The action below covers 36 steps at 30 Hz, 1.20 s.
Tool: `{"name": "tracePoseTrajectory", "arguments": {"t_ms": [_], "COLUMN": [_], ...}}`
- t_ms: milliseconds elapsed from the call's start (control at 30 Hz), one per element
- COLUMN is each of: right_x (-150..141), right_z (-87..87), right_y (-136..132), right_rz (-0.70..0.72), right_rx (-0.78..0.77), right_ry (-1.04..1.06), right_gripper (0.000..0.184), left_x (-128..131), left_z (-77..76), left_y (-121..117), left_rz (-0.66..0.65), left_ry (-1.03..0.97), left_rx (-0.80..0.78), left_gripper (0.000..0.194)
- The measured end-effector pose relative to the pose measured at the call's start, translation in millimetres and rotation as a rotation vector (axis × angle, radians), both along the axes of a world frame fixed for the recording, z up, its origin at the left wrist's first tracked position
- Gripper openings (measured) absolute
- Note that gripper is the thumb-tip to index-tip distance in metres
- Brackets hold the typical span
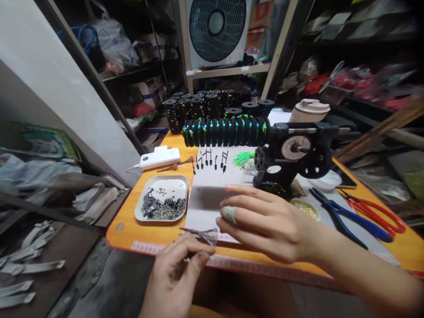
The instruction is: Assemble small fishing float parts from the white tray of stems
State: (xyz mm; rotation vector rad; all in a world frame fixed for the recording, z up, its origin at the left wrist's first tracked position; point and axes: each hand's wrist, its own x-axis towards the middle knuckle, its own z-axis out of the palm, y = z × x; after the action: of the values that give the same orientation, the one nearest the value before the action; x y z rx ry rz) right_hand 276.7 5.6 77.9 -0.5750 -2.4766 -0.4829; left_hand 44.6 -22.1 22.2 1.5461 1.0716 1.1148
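My left hand (182,274) is at the table's front edge, thumb and forefinger pinched on a small grey, see-through piece (209,237) that looks like a scrap of thin film or a little bag. A thin dark stick-like strip (190,230) lies alongside it. My right hand (261,223), with pale green tape round one finger, hovers palm down over the white sheet (212,181), fingers stretched out and nothing seen in them. Several small black pieces with thin stems (211,161) are laid out on the sheet. Left of it, a white tray (139,214) holds many small dark parts.
Behind the sheet, a black winding device (294,145) carries a row of black spools (225,131) with green threads. More spools (212,104) stand behind. Blue-handled pliers (341,216) and red-handled pliers (377,212) lie right. A white power bank (160,158) lies left.
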Motion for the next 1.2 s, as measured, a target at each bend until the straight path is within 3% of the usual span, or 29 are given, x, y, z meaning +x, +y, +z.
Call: {"name": "tracePoseTrajectory", "arguments": {"t_ms": [167,267,367,433,567,667,867,1067,1200], "right_x": [2.8,2.6,1.0,-0.2,-3.8,-7.2,-11.0,-11.4,-10.1], "right_z": [-11.7,-18.9,-24.5,-26.3,-25.1,-24.2,-28.7,-33.1,-34.9], "right_y": [6.6,7.0,4.8,1.6,-5.9,-9.2,-8.6,-6.5,-7.6], "right_rz": [0.011,-0.045,-0.073,-0.091,-0.105,-0.107,-0.132,-0.166,-0.183], "right_rx": [-0.035,-0.074,-0.168,-0.256,-0.51,-0.654,-0.656,-0.599,-0.59], "right_ry": [0.008,0.095,0.203,0.296,0.506,0.617,0.748,0.803,0.822], "right_gripper": [0.027,0.028,0.021,0.017,0.013,0.013,0.012,0.016,0.015], "left_x": [-26.8,-27.1,-19.1,-12.2,5.7,22.2,48.0,59.1,57.9], "left_z": [-3.4,-6.3,-4.2,-1.1,1.2,-1.2,-1.5,-8.6,-19.4], "left_y": [24.6,37.3,42.7,43.2,41.3,38.2,29.2,23.0,23.8], "left_rz": [-0.005,-0.131,-0.242,-0.207,0.016,0.108,0.144,0.181,0.082], "left_ry": [0.332,0.553,0.612,0.53,0.136,-0.086,-0.261,-0.228,-0.162], "left_rx": [0.129,0.244,0.291,0.253,0.076,-0.089,-0.217,-0.077,0.142], "left_gripper": [0.015,0.022,0.017,0.018,0.011,0.01,0.014,0.01,0.011]}}
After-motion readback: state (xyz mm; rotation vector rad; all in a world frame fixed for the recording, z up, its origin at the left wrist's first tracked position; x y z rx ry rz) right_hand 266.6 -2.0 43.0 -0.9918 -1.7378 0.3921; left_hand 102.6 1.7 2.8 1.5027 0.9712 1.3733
